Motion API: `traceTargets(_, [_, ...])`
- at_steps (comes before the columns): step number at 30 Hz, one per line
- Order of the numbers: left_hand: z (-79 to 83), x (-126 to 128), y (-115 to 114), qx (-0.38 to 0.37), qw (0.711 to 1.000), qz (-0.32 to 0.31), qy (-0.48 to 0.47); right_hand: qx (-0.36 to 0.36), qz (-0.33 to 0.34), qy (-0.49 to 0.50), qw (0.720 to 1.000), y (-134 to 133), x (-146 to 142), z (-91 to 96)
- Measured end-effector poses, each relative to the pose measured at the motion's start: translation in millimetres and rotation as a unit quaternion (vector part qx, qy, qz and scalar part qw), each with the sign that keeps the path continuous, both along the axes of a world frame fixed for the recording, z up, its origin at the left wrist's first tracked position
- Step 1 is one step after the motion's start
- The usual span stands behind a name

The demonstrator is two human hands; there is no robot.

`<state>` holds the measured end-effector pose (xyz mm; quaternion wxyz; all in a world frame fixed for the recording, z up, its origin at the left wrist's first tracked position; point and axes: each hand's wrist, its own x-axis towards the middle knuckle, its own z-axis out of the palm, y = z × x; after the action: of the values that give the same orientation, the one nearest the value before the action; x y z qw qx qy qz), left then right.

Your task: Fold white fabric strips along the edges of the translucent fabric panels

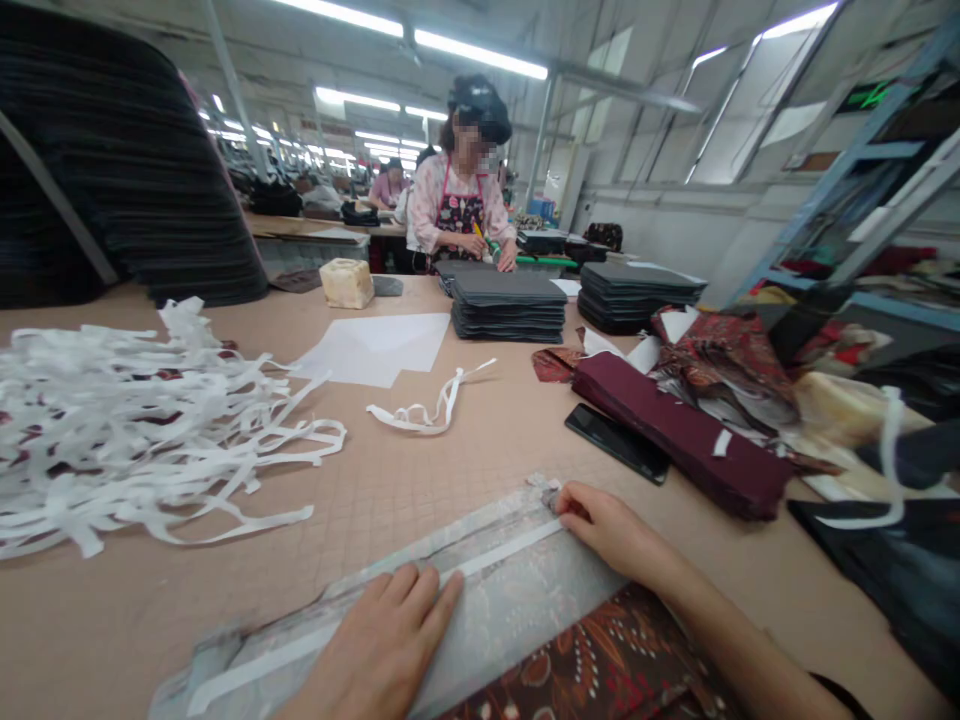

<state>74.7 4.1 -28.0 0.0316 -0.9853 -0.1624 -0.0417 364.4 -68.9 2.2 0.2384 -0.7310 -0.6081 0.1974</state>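
We read the grey sheet (517, 600) as a thin, matt, faintly mottled cloth, perhaps non-woven. The white tape (491, 560) along it looks smooth and papery. At its near edge, the patterned cloth (600, 670) in maroon seems woven, with a soft sheen. The table (420, 470) has a tan, matt top pressed into a fine grid of squares; we cannot tell its material. The heap of white strips (135, 430) looks like thin, limp, matt paper. The phone (616, 440) is glossy black, the maroon bundle (675, 430) is plain matt cloth, and the dark grey stack (508, 305) looks stiff and dull.
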Motion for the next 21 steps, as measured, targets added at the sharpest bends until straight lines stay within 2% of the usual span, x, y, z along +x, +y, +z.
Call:
traceTargets(10, [-0.3,1,3,0.023,0.999,-0.009,0.022,-0.009,0.008,-0.046,0.999,0,-4,-3.8])
traceTargets(13, [0.0,1,1,0.018,1.0,-0.004,0.021,-0.018,0.015,-0.115,0.993,0,-6,-0.8])
traceTargets(16, [1.2,4,-3,0.011,1.0,0.023,0.015,0.008,0.025,-0.215,0.976,-2,-18,4.9])
traceTargets(18, [1.4,6,-5,0.005,0.999,0.029,0.013,0.036,0.074,-0.231,0.969,-5,-30,8.0])
traceTargets(21, [-1.1,3,-4,0.006,1.0,0.019,0.009,0.06,0.198,-0.195,0.959,-12,-48,8.2])
